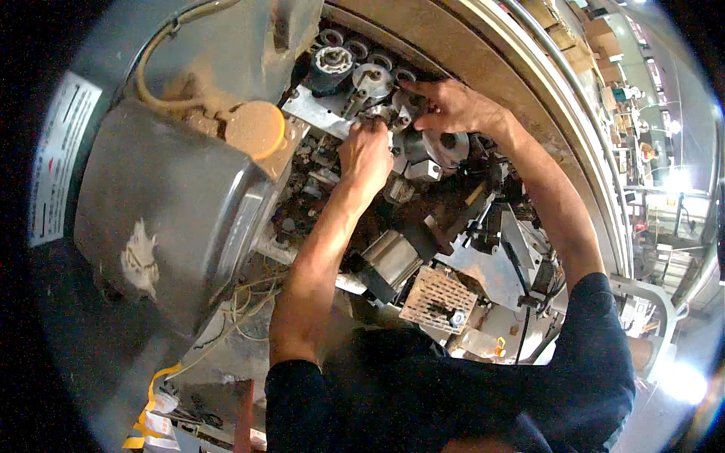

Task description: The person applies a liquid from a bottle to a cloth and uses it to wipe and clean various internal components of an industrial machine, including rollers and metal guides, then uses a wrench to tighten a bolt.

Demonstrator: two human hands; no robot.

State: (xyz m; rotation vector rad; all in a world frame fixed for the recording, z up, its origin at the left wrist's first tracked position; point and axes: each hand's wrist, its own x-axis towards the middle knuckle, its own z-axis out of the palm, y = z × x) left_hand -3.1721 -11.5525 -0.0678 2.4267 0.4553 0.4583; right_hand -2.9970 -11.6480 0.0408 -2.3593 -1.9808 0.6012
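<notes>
Both my arms reach into the metalwork of an open machine. My left hand (367, 155) is closed, its fingertips pinched at a small part beneath a round metal disc with an arm (371, 81); what they grip is hidden. To its right my right hand (461, 108) has its index finger stretched toward a metal ring (405, 76), thumb apart, with nothing visible held. Under that hand lies a shiny round metal part (445, 149). A dark cylinder with a toothed pale top (332, 62) stands left of the disc.
A grey machine housing (162, 211) with an orange round cap (257, 130) bulks at the left. Below my hands sit a boxy motor (391, 258) and a perforated metal plate (438, 297). A brown panel with a pale rail (555, 98) curves along the right.
</notes>
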